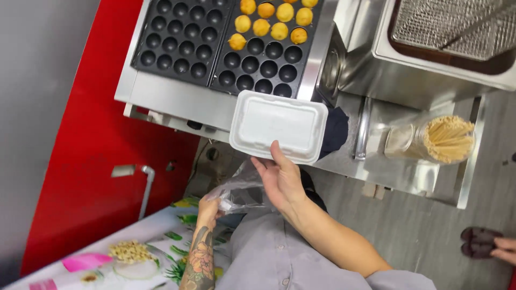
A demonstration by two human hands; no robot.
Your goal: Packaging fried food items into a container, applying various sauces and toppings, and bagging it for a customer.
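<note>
My right hand (279, 180) grips the near edge of a shut white foam box (279, 124), thumb on the lid and fingers below. The box rests on the steel front ledge of a black griddle with round moulds (215, 48). Several golden batter balls (271, 21) sit in the griddle's far right moulds. My left hand (209, 208), on a tattooed forearm, pinches a crumpled clear plastic bag (239, 188) that hangs just below the box and beside my right hand.
A steel fryer with a wire basket (451, 27) stands at the right. A clear jar of wooden skewers (443, 139) lies on the steel counter (398, 172). A dark cloth (334, 131) lies beside the box. Lower left is a floral tablecloth (134, 252). Someone's sandalled foot (484, 241) is at the right edge.
</note>
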